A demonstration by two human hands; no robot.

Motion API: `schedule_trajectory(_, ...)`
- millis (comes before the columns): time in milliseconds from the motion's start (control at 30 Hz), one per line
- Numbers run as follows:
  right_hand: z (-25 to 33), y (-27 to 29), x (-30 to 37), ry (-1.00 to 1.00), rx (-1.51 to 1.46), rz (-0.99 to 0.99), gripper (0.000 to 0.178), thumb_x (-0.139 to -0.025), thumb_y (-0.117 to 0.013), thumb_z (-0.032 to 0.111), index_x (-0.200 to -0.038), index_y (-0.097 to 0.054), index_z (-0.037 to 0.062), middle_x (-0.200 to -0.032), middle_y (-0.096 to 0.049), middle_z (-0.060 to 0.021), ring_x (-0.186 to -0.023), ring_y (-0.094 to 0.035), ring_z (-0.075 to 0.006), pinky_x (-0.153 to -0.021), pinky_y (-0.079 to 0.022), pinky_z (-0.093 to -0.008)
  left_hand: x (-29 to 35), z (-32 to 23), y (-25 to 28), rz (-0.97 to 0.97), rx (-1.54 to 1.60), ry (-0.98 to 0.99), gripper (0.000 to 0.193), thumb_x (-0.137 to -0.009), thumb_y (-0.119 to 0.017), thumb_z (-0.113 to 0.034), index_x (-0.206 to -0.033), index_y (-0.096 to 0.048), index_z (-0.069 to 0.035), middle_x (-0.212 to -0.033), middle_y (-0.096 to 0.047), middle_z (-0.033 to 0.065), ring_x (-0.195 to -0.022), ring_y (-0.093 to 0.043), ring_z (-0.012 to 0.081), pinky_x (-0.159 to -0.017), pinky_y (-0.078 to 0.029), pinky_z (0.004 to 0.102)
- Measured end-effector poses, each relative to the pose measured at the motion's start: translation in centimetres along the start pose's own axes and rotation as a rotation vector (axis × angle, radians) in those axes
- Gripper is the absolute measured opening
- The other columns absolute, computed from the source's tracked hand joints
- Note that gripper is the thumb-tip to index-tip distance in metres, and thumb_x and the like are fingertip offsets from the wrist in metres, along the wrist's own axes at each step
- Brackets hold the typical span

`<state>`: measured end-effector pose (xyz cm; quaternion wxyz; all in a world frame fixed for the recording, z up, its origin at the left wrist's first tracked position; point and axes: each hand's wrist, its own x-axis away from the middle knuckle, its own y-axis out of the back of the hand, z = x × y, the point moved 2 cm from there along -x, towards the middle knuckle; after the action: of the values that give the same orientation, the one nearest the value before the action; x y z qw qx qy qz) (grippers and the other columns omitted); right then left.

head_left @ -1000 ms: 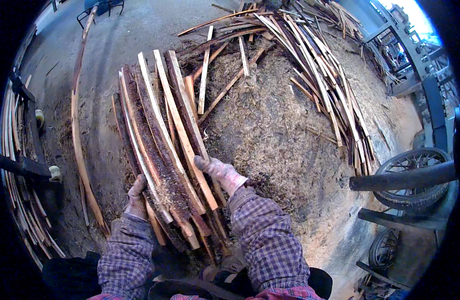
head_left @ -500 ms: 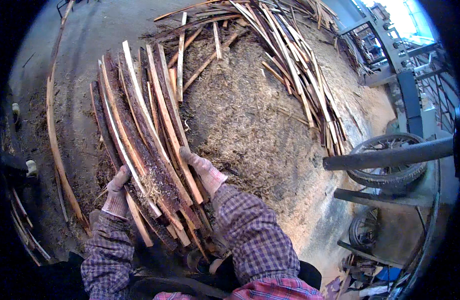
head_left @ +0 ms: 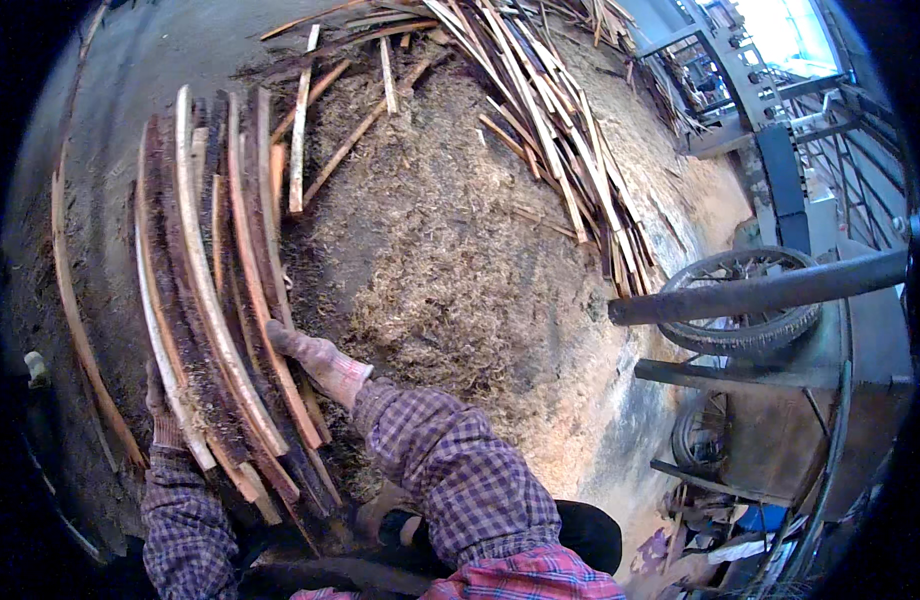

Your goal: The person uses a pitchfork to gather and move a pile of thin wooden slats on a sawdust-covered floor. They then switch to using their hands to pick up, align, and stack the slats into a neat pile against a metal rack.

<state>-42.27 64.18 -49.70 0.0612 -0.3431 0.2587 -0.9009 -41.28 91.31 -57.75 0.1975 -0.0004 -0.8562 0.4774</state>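
Observation:
A bundle of long, rough wood strips (head_left: pixel 212 285), some with dark bark and some with pale sawn faces, lies lengthwise between my hands. My right hand (head_left: pixel 315 358), in a dirty light knit glove, grips the bundle's right side. On the left side, my gloved left hand (head_left: pixel 164 425) is wrapped against the outer strips, its fingers mostly hidden by the wood. The strips' near ends reach toward my legs. Shavings cling to the bark between the strips.
A larger heap of strips (head_left: pixel 555 130) lies at the far right, with loose strips (head_left: pixel 302 130) beyond the bundle. One long strip (head_left: pixel 70 290) lies at left. Shavings (head_left: pixel 430 290) cover the floor. At right are a spoked wheel (head_left: pixel 740 340) and a thick metal bar (head_left: pixel 770 298).
The bundle and both hands have moved left, further than the surroundings shift in the picture. My left hand has gone further behind the outer strips.

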Motion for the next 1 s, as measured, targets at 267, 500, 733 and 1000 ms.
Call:
schedule_trajectory(267, 2.7, 1.1, 1.8, -0.041, 0.209, 0.015, 0.078, -0.066, -0.060, 0.066, -0.112, -0.055, 0.0030, -0.103, -0.059, -0.0083, -0.092, -0.055, -0.0164, -0.082, -0.043, -0.0283, -0.2, 1.8, -1.4, 0.044, -0.026, 0.127, 0.053, -0.086, -0.050, -0.040, -0.125, -0.042, -0.006, -0.120, -0.050, 0.0126, -0.104, -0.052, 0.0280, -0.090, -0.044, 0.0402)
schedule_trajectory(500, 2.4, -1.3, 2.2, -0.125, 0.028, 0.002, 0.076, -0.065, -0.062, 0.064, -0.109, -0.058, 0.0025, -0.107, -0.058, -0.0073, -0.097, -0.053, -0.0165, -0.087, -0.040, -0.0289, 0.3, -0.4, -1.8, 0.053, -0.007, 0.123, 0.053, -0.083, -0.055, -0.037, -0.124, -0.044, -0.004, -0.117, -0.053, 0.0132, -0.102, -0.054, 0.0291, -0.089, -0.045, 0.0441)
schedule_trajectory(733, -4.1, 2.5, -3.1, 0.060, 0.055, 0.162, 0.063, -0.081, -0.054, 0.046, -0.126, -0.040, 0.0043, -0.115, -0.050, -0.0053, -0.097, -0.050, -0.0133, -0.082, -0.043, -0.0260, 1.0, 0.7, -2.8, 0.064, -0.008, 0.155, 0.054, -0.083, -0.056, -0.037, -0.123, -0.045, -0.004, -0.117, -0.053, 0.0133, -0.102, -0.054, 0.0290, -0.089, -0.045, 0.0442)
schedule_trajectory(1000, -0.4, -0.9, 2.1, 0.034, -0.024, -0.027, 0.065, -0.076, -0.060, 0.051, -0.119, -0.047, 0.0047, -0.104, -0.055, -0.0043, -0.084, -0.052, -0.0120, -0.075, -0.044, -0.0246, 2.5, -0.2, -3.7, 0.040, -0.007, 0.157, 0.055, -0.082, -0.057, -0.037, -0.122, -0.045, -0.003, -0.116, -0.053, 0.0134, -0.102, -0.054, 0.0289, -0.089, -0.045, 0.0442)
